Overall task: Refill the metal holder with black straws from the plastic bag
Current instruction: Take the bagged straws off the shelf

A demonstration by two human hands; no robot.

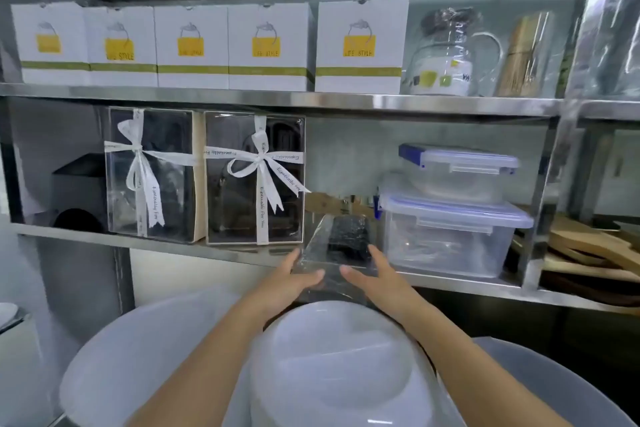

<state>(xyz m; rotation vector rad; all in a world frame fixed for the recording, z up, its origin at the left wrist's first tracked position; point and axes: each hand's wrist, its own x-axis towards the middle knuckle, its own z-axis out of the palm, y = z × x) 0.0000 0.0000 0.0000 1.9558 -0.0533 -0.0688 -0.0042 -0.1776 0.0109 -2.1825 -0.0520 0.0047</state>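
A clear plastic bag with a bundle of black straws inside lies on the lower steel shelf, between a ribboned gift box and a stack of plastic containers. Its near end hangs over the shelf's front edge. My left hand grips the bag's near left side, thumb on top. My right hand holds the near right side, fingers up along the bag. No metal holder is in view.
Two clear gift boxes with white ribbons stand left of the bag; two stacked lidded containers stand right. White boxes and a glass jug fill the upper shelf. Upturned white plastic bowls sit below my arms. Wooden boards lie at right.
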